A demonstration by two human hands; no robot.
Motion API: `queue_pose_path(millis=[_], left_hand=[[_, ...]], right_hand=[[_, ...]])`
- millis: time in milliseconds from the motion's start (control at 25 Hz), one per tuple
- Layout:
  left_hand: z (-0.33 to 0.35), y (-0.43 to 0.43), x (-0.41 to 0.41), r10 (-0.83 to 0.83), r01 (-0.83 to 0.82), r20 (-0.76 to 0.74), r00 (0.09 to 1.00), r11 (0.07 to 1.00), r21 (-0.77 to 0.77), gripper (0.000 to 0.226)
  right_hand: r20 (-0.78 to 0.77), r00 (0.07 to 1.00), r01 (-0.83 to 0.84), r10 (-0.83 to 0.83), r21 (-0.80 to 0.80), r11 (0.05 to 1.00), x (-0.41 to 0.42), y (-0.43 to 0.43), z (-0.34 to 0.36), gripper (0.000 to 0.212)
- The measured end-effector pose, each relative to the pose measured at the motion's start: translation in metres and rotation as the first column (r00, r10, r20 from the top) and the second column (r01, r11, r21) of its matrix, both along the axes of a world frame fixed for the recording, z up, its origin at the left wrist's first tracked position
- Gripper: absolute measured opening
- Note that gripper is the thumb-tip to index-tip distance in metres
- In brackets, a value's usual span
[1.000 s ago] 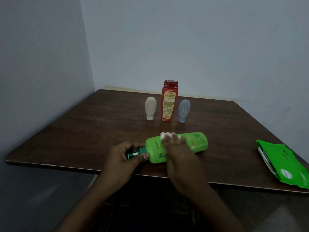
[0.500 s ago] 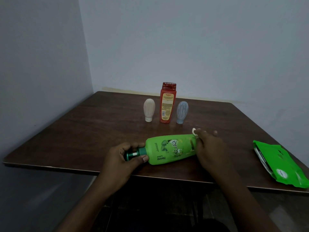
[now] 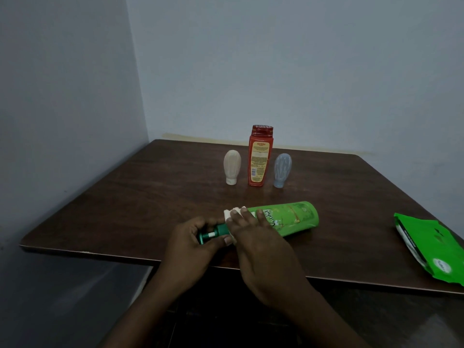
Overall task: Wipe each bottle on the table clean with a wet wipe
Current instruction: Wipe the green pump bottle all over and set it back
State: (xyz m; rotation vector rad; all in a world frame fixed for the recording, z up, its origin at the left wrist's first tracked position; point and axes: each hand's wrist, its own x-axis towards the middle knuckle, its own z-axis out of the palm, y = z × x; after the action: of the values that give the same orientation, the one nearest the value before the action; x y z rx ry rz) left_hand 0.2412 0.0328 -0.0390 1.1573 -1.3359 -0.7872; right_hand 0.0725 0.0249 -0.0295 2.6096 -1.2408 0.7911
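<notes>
A green bottle (image 3: pixel 291 218) lies on its side near the front edge of the brown table (image 3: pixel 140 197), its dark green cap pointing left. My left hand (image 3: pixel 193 237) grips the cap end. My right hand (image 3: pixel 253 234) presses a white wet wipe (image 3: pixel 232 212) onto the bottle's neck end, just right of the cap; most of the wipe is hidden under my fingers. Farther back stand a cream bottle (image 3: pixel 232 167), a tall red bottle (image 3: pixel 259 156) and a pale blue bottle (image 3: pixel 282 170) in a row.
A green wet-wipe pack (image 3: pixel 431 247) lies at the table's right front corner. Grey walls close in behind and to the left of the table, which sits in the corner.
My right hand with the wipe slid from the bottle's base on the right back to its neck end beside the cap. My left hand kept its hold on the cap.
</notes>
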Motion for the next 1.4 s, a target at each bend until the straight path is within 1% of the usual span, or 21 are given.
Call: queue_pose_path(millis=[120, 200, 280, 360, 440, 520, 560, 600, 680, 720, 800, 880, 960, 1080, 1160, 1200, 1240, 1320, 1360, 1400], left_hand=[[-0.001, -0.004, 0.0, 0.03, -0.03, -0.001, 1.0, 0.999, 0.02, 0.03], [-0.003, -0.006, 0.0, 0.033, -0.032, -0.007, 0.999, 0.999, 0.038, 0.031], [-0.003, -0.006, 0.0, 0.03, -0.028, -0.027, 0.999, 0.998, 0.053, 0.03], [-0.003, -0.006, 0.0, 0.024, -0.02, -0.054, 0.998, 0.998, 0.066, 0.03], [-0.004, -0.007, 0.001, 0.016, -0.01, -0.074, 0.997, 0.997, 0.071, 0.029], [-0.004, -0.007, 0.001, 0.018, -0.015, -0.057, 0.998, 0.998, 0.061, 0.029], [-0.003, -0.007, 0.002, 0.02, -0.017, -0.047, 0.999, 0.998, 0.056, 0.029], [-0.003, -0.007, 0.002, 0.021, -0.019, -0.043, 0.999, 0.999, 0.05, 0.029], [-0.003, -0.007, 0.002, 0.03, -0.027, -0.048, 0.998, 0.999, 0.042, 0.028], [-0.003, -0.007, 0.001, 0.03, -0.028, -0.051, 0.998, 0.999, 0.044, 0.027], [-0.003, -0.008, 0.001, 0.02, -0.018, -0.05, 0.999, 0.998, 0.052, 0.027], [-0.004, -0.009, 0.001, 0.014, -0.011, -0.05, 0.999, 0.998, 0.058, 0.028], [-0.005, -0.008, 0.002, 0.007, -0.003, -0.061, 0.998, 0.998, 0.058, 0.027], [-0.005, -0.007, 0.001, 0.0, 0.007, -0.089, 0.996, 0.997, 0.07, 0.026], [-0.006, -0.008, 0.002, -0.001, 0.008, -0.093, 0.996, 0.997, 0.076, 0.025], [-0.006, -0.009, 0.002, -0.007, 0.015, -0.093, 0.996, 0.997, 0.08, 0.025], [-0.006, -0.008, 0.003, -0.011, 0.019, -0.092, 0.996, 0.996, 0.083, 0.025], [-0.007, -0.01, 0.006, -0.002, 0.007, -0.068, 0.998, 0.998, 0.07, 0.025], [-0.007, -0.01, 0.007, 0.007, -0.003, -0.047, 0.999, 0.998, 0.068, 0.025], [-0.007, -0.01, 0.007, 0.01, -0.007, -0.038, 0.999, 0.997, 0.073, 0.026]], right_hand=[[-0.08, 0.996, -0.039, 0.032, -0.092, 0.995, -0.02, 0.016, -0.018, 0.055], [-0.09, 0.996, 0.006, -0.018, -0.129, 0.992, -0.042, 0.017, -0.023, 0.058], [-0.044, 0.986, 0.157, -0.163, -0.116, 0.981, -0.064, 0.009, -0.022, 0.058], [0.012, 0.945, 0.327, -0.328, -0.102, 0.939, -0.08, -0.002, -0.017, 0.055], [0.063, 0.917, 0.398, -0.394, -0.079, 0.914, -0.075, -0.002, -0.016, 0.053], [0.065, 0.939, 0.342, -0.337, -0.096, 0.935, -0.051, 0.009, -0.025, 0.058], [0.031, 0.965, 0.262, -0.26, -0.122, 0.957, -0.036, 0.018, -0.031, 0.061], [-0.028, 0.988, 0.148, -0.154, -0.146, 0.978, -0.024, 0.027, -0.037, 0.062], [-0.146, 0.988, -0.069, 0.043, -0.175, 0.982, -0.015, 0.033, -0.042, 0.058], [-0.173, 0.979, -0.137, 0.105, -0.187, 0.973, -0.019, 0.029, -0.039, 0.056], [-0.168, 0.976, -0.168, 0.138, -0.184, 0.968, -0.035, 0.022, -0.033, 0.057], [-0.11, 0.991, -0.091, 0.074, -0.154, 0.984, -0.055, 0.016, -0.031, 0.059], [-0.014, 0.996, 0.085, -0.089, -0.15, 0.985, -0.078, 0.004, -0.028, 0.06], [0.089, 0.926, 0.374, -0.366, -0.103, 0.922, -0.105, -0.016, -0.024, 0.056], [0.135, 0.887, 0.456, -0.442, -0.105, 0.884, -0.101, -0.018, -0.024, 0.053], [0.136, 0.893, 0.444, -0.428, -0.125, 0.887, -0.093, -0.015, -0.025, 0.053], [0.101, 0.922, 0.384, -0.373, -0.147, 0.911, -0.083, -0.008, -0.028, 0.055], [-0.032, 0.986, 0.155, -0.163, -0.172, 0.973, -0.065, 0.006, -0.03, 0.056], [-0.077, 0.993, 0.073, -0.087, -0.166, 0.983, -0.062, 0.007, -0.03, 0.056], [-0.082, 0.995, 0.044, -0.058, -0.169, 0.985, -0.065, 0.003, -0.028, 0.055]])
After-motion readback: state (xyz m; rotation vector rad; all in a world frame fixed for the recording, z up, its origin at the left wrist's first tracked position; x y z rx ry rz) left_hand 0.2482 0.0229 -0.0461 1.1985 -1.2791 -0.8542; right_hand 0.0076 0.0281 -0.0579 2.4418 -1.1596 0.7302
